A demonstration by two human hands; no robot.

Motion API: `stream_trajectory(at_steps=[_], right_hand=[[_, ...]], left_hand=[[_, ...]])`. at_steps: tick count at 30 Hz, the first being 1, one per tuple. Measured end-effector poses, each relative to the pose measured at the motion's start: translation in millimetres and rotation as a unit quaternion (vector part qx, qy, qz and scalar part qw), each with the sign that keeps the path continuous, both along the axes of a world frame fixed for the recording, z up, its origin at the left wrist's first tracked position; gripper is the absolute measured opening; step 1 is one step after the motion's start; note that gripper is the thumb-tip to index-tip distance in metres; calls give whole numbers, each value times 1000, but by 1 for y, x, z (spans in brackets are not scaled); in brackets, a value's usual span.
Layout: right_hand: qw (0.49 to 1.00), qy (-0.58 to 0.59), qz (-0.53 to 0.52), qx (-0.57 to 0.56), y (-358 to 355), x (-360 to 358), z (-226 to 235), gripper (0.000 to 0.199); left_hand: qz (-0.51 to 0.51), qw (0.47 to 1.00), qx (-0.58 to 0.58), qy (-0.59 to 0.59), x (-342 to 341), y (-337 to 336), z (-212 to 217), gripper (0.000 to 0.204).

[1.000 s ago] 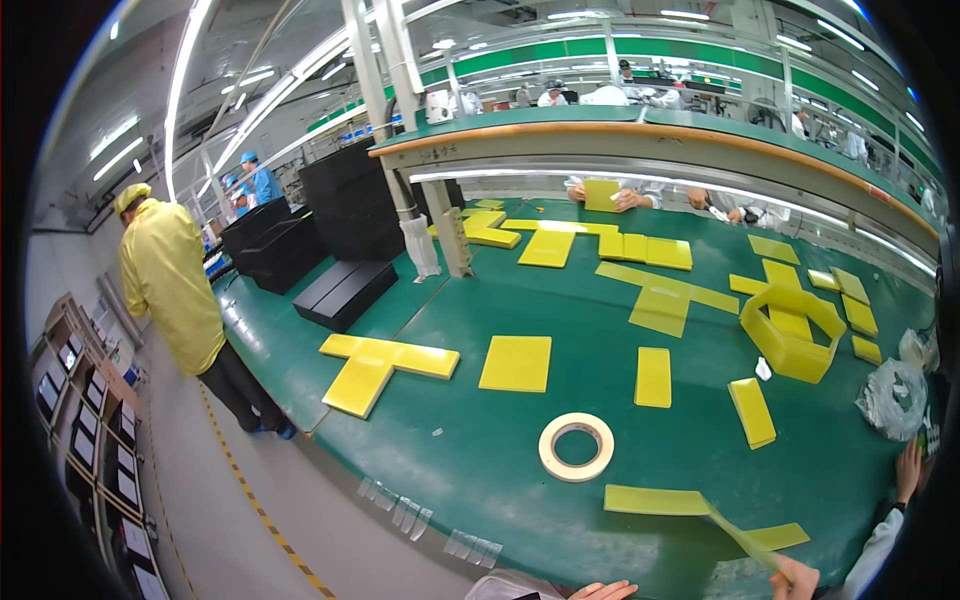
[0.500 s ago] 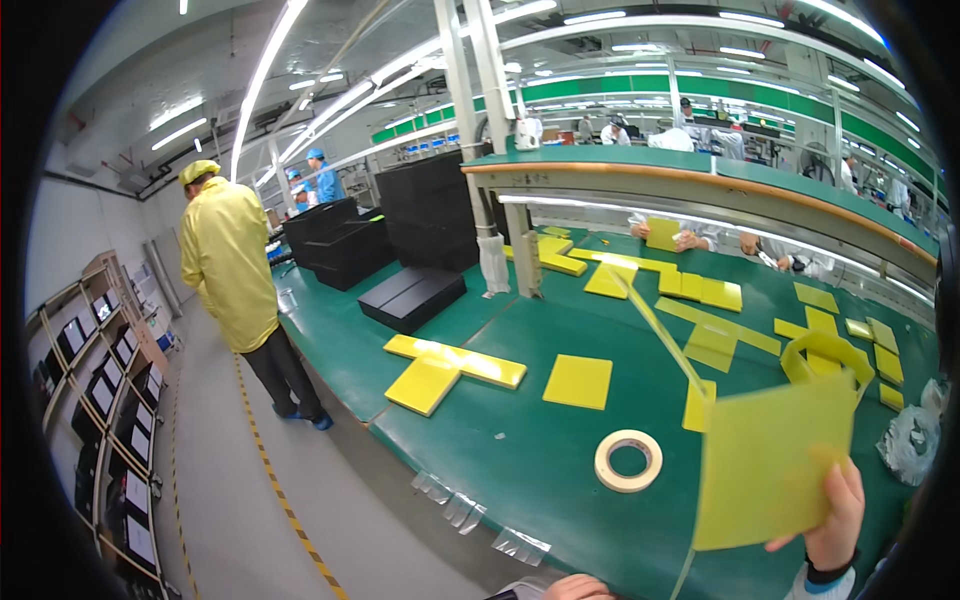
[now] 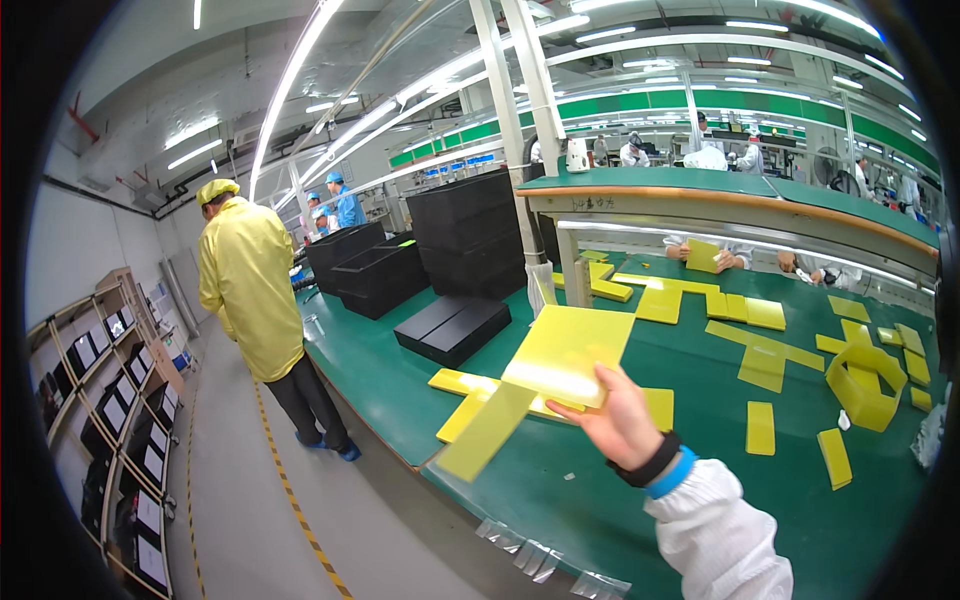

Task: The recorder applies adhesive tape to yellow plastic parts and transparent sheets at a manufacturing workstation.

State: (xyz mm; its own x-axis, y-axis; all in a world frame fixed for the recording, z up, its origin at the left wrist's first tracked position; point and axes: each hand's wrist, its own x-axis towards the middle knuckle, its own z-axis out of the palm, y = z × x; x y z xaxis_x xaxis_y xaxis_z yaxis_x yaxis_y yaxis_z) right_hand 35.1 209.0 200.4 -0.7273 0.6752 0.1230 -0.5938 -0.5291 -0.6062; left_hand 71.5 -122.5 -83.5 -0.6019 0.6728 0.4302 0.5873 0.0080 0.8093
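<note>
My right hand reaches in from the lower right, thumb on top and fingers underneath, pinching a thin yellow sheet. A square panel makes up its main part, and a strip runs off its left side. The sheet is in the air over the left part of the green table. Below and behind it lies a T-shaped yellow stack, partly covered. A square yellow stack shows behind my hand. My left hand is out of view.
A flat black box and tall black bins stand further back. Yellow pieces and a hexagonal yellow ring lie right. Across the table, other people's hands work under a shelf. A person in yellow stands left.
My right hand has swung the yellow sheet from the lower right to the left, over the stacks. My left hand has left view. The tape roll no longer shows; the view has shifted.
</note>
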Motion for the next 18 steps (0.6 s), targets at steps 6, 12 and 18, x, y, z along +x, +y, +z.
stream_trajectory(at_steps=[6, 12, 18], right_hand=[[990, 90, -84, -65, 39, -127, -72, 38], [984, 107, -110, -95, 52, -216, -183, 44], [972, 94, -164, -143, 13, -235, -243, 42]], left_hand=[[11, 999, -31, -39, -17, -10, 6, 11], [49, 994, -72, -63, -17, -36, -63, 11], [37, 988, -124, -89, -17, -39, -63, 12]])
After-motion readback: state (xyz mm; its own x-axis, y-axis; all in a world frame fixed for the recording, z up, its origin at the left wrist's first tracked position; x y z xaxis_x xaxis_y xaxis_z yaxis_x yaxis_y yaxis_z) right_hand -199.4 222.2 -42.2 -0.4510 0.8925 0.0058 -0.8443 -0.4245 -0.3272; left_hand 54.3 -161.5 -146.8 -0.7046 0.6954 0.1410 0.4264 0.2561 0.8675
